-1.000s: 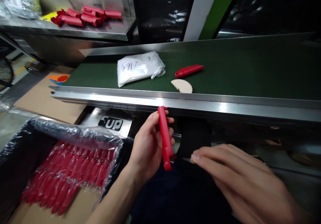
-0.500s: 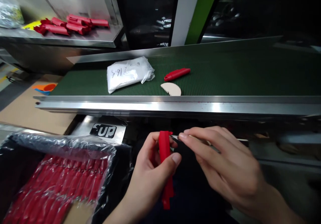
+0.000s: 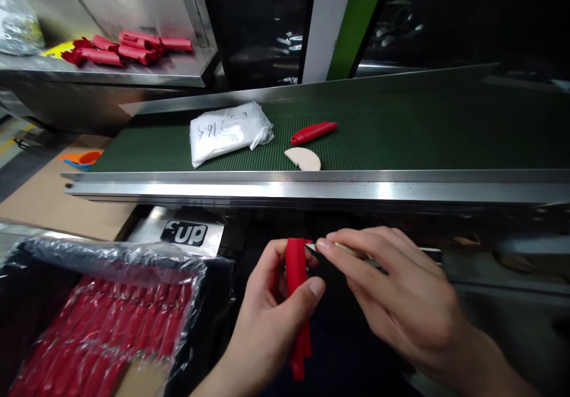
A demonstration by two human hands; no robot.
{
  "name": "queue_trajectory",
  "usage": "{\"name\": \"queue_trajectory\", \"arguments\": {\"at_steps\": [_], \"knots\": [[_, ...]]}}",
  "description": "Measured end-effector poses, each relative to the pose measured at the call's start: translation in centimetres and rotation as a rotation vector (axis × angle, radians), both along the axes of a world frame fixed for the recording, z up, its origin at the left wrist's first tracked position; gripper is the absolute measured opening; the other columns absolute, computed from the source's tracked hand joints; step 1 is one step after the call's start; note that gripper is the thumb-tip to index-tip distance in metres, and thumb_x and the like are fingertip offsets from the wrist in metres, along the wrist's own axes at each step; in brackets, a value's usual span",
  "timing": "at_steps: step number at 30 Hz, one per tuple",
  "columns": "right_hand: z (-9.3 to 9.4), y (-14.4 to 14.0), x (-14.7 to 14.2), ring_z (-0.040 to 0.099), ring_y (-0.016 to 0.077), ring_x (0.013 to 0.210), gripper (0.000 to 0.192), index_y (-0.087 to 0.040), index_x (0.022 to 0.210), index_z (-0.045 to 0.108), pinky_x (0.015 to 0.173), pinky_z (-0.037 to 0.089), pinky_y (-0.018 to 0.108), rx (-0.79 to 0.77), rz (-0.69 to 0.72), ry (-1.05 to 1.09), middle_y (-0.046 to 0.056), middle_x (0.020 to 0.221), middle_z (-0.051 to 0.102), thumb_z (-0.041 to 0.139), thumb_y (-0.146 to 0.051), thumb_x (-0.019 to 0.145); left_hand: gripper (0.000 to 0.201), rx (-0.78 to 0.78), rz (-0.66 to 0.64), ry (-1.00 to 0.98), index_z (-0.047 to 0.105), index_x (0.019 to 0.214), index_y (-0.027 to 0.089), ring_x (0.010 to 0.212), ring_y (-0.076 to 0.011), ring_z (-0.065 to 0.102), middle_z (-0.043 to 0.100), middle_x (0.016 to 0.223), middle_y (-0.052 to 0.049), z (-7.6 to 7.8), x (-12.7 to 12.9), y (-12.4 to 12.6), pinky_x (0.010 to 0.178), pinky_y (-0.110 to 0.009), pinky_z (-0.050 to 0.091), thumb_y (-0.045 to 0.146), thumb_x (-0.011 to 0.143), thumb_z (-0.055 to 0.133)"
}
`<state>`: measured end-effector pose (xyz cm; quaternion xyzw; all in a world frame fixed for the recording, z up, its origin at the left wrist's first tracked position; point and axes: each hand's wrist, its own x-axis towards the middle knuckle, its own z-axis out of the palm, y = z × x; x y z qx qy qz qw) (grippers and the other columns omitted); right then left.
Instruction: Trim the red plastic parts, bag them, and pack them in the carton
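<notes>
My left hand [image 3: 271, 308] grips a long red plastic handle [image 3: 297, 302] held upright below the conveyor's steel edge. My right hand [image 3: 392, 296] pinches a thin metal blade [image 3: 312, 247], whose tip touches the top of the red handle. On the green conveyor belt [image 3: 401, 136] lie another red handle [image 3: 313, 132], a beige half-round piece [image 3: 303, 158] and a white plastic bag [image 3: 228, 130] with writing on it.
A box lined with clear plastic holds several red handles [image 3: 102, 337] at the lower left. More red handles [image 3: 129, 48] lie on a steel shelf at the upper left. The conveyor's steel rail [image 3: 312, 189] runs across in front of my hands. Cardboard lies at left.
My right hand rose from low at right up to the top of the red handle and brought the blade against it. My left hand lowered the handle slightly.
</notes>
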<state>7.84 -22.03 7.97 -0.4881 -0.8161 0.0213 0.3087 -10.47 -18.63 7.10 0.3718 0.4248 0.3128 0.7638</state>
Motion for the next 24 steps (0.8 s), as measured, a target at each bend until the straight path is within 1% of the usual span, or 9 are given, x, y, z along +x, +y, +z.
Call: {"name": "queue_trajectory", "arguments": {"at_steps": [5, 8, 10, 11, 13, 15, 17, 20, 24], "knots": [[-0.2, 0.4, 0.4, 0.06, 0.0242, 0.097, 0.047, -0.009, 0.128, 0.059, 0.077, 0.048, 0.041, 0.039, 0.002, 0.009, 0.014, 0.111, 0.064, 0.056, 0.005, 0.083, 0.026, -0.026, -0.03, -0.069, 0.056, 0.102, 0.022, 0.058, -0.0057, 0.039, 0.049, 0.076, 0.003, -0.4, -0.2, -0.3, 0.053, -0.019, 0.035, 0.034, 0.084, 0.071], [-0.3, 0.6, 1.3, 0.061, 0.0219, 0.097, 0.048, -0.01, 0.126, 0.061, 0.08, 0.049, 0.038, 0.093, -0.086, 0.031, 0.013, 0.11, 0.065, 0.057, 0.007, 0.082, 0.023, -0.027, -0.069, -0.095, 0.058, 0.097, 0.02, 0.057, -0.0058, 0.041, 0.05, 0.074, 0.002, -0.4, -0.4, -0.6, 0.052, -0.019, 0.034, 0.033, 0.083, 0.071], [-0.1, 0.5, 1.9, 0.061, 0.0187, 0.098, 0.049, -0.011, 0.125, 0.063, 0.082, 0.049, 0.034, 0.085, -0.153, 0.092, 0.012, 0.112, 0.064, 0.058, 0.008, 0.081, 0.022, -0.047, -0.079, -0.126, 0.058, 0.096, 0.019, 0.056, -0.0053, 0.041, 0.051, 0.074, 0.002, -0.4, -0.5, -0.8, 0.052, -0.018, 0.034, 0.031, 0.083, 0.071], [0.1, 0.3, 2.0, 0.061, 0.0176, 0.099, 0.048, -0.011, 0.125, 0.063, 0.083, 0.049, 0.032, 0.063, -0.155, 0.12, 0.011, 0.113, 0.064, 0.058, 0.008, 0.082, 0.02, -0.062, -0.076, -0.15, 0.058, 0.096, 0.019, 0.056, -0.0051, 0.042, 0.051, 0.073, 0.002, -0.4, -0.4, -0.9, 0.052, -0.018, 0.035, 0.029, 0.084, 0.07], [0.4, -0.1, 1.9, 0.06, 0.0174, 0.103, 0.046, -0.01, 0.125, 0.063, 0.085, 0.049, 0.031, -0.002, -0.099, 0.147, 0.012, 0.113, 0.063, 0.056, 0.008, 0.083, 0.016, -0.1, -0.068, -0.224, 0.057, 0.098, 0.02, 0.055, -0.0042, 0.044, 0.053, 0.076, 0.001, -0.3, -0.3, -0.8, 0.051, -0.017, 0.036, 0.026, 0.086, 0.067], [0.6, -0.6, 1.4, 0.059, 0.0182, 0.104, 0.044, -0.009, 0.125, 0.063, 0.086, 0.049, 0.033, -0.045, -0.028, 0.155, 0.013, 0.113, 0.062, 0.054, 0.007, 0.085, 0.014, -0.148, -0.081, -0.317, 0.057, 0.098, 0.02, 0.055, -0.0033, 0.047, 0.057, 0.087, 0.0, -0.3, -0.2, -0.6, 0.05, -0.015, 0.038, 0.022, 0.087, 0.065], [0.6, -1.0, 0.8, 0.058, 0.0185, 0.104, 0.042, -0.008, 0.124, 0.062, 0.085, 0.049, 0.034, -0.048, 0.002, 0.171, 0.013, 0.113, 0.061, 0.054, 0.006, 0.085, 0.014, -0.2, -0.094, -0.402, 0.058, 0.1, 0.02, 0.055, -0.0028, 0.048, 0.057, 0.098, -0.002, -0.2, 0.0, -0.5, 0.048, -0.014, 0.039, 0.02, 0.087, 0.064], [0.5, -1.0, 0.3, 0.057, 0.0191, 0.103, 0.042, -0.006, 0.124, 0.062, 0.083, 0.049, 0.035, -0.021, 0.019, 0.179, 0.014, 0.113, 0.061, 0.055, 0.006, 0.085, 0.016, -0.241, -0.104, -0.497, 0.058, 0.104, 0.021, 0.057, -0.0036, 0.05, 0.058, 0.099, -0.003, -0.2, 0.2, -0.5, 0.047, -0.012, 0.04, 0.02, 0.088, 0.062], [0.4, -0.8, 0.4, 0.056, 0.0194, 0.103, 0.041, -0.005, 0.124, 0.062, 0.083, 0.049, 0.036, -0.021, 0.034, 0.188, 0.015, 0.111, 0.062, 0.055, 0.007, 0.085, 0.018, -0.249, -0.112, -0.542, 0.057, 0.107, 0.02, 0.057, -0.0038, 0.05, 0.059, 0.098, -0.004, -0.3, 0.5, -0.7, 0.046, -0.012, 0.041, 0.019, 0.089, 0.059]]}}
